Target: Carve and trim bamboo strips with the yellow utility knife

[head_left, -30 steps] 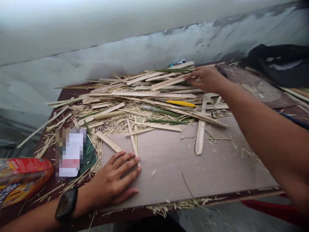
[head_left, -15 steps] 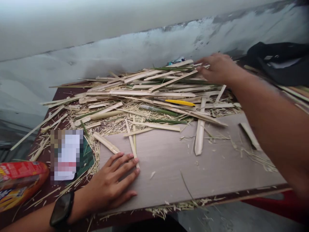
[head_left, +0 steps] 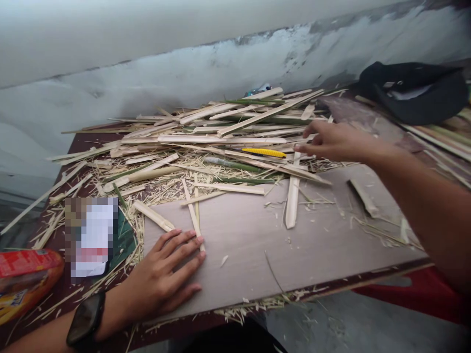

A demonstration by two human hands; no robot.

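My left hand (head_left: pixel 170 274), with a dark watch (head_left: pixel 86 318) on the wrist, lies flat on the pale board (head_left: pixel 243 255). Its fingers are spread, and the fingertips rest against the lower end of a thin bamboo strip (head_left: pixel 192 211). Over the right part of the pile, my right hand (head_left: pixel 333 141) hovers with fingers loosely bent and apart, and nothing shows in it. Its lowest fingertip is at the upper end of a pointed bamboo strip (head_left: pixel 293 198); whether they touch I cannot tell. A yellow-handled cutter (head_left: pixel 264 153) lies among the bamboo strips (head_left: pixel 221 140).
Shavings and strips cover the back of the dark table (head_left: pixel 91 142), against the wall. A black cap (head_left: pixel 415 93) sits at the back right. On the left are a blurred-out phone-like item (head_left: pixel 93 238) and an orange-red packet (head_left: pixel 27 279). A curved bamboo piece (head_left: pixel 363 197) lies on the board.
My right hand has come down and nearer from the back of the pile to the pointed strip's upper end. My left hand stays on the board. The view has shifted slightly right.
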